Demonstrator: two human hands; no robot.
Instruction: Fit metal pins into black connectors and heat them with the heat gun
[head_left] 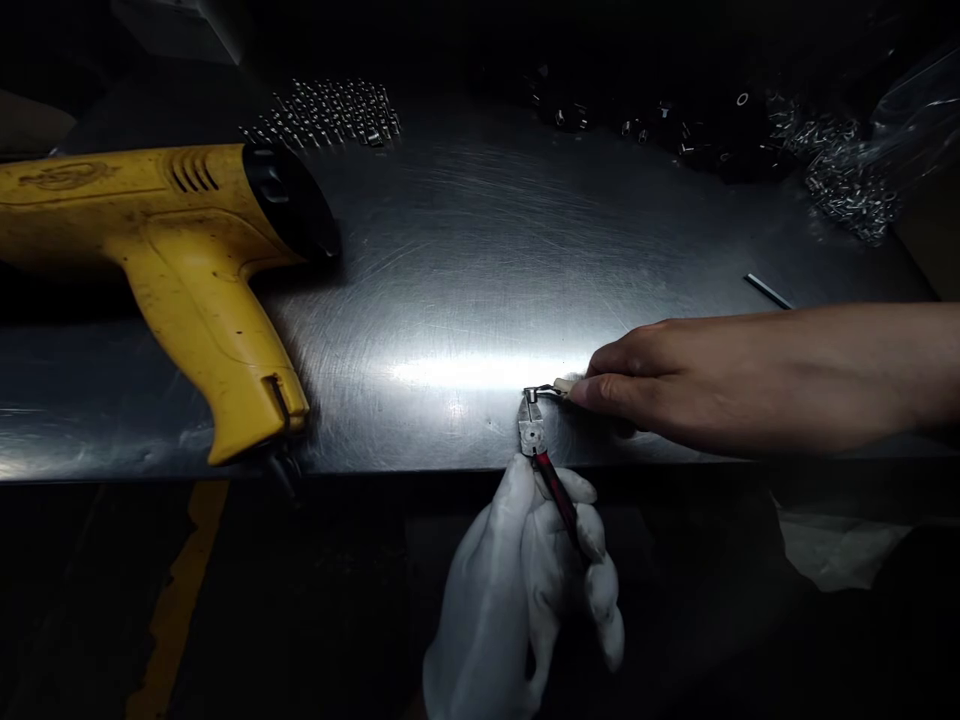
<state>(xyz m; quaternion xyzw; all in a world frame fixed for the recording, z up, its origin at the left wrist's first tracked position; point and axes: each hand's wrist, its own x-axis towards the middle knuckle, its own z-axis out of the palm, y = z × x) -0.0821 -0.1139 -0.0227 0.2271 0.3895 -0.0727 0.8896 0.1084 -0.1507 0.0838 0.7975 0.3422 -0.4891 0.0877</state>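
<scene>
My left hand [517, 590], in a white glove, is closed around a pair of small pliers [534, 430] with red and black handles. A small shiny metal cylinder [532, 395] sits at the tips of the plier jaws. From the right reaches my bare right hand [637, 385], its thumb and fingers pinched on a small part with a pale end [564, 385]. A thin dark strand runs from that part to the metal cylinder. Most of what my right hand grips is hidden beneath the fingers.
On the scratched metal table [450, 270] lies a yellow heat gun [202, 230] at left. Behind it stand several small metal pins [330, 112]. Dark parts [675, 135] and a bag of shiny metal pieces [855, 180] lie far right. A thin dark strip [767, 290] lies behind my right wrist.
</scene>
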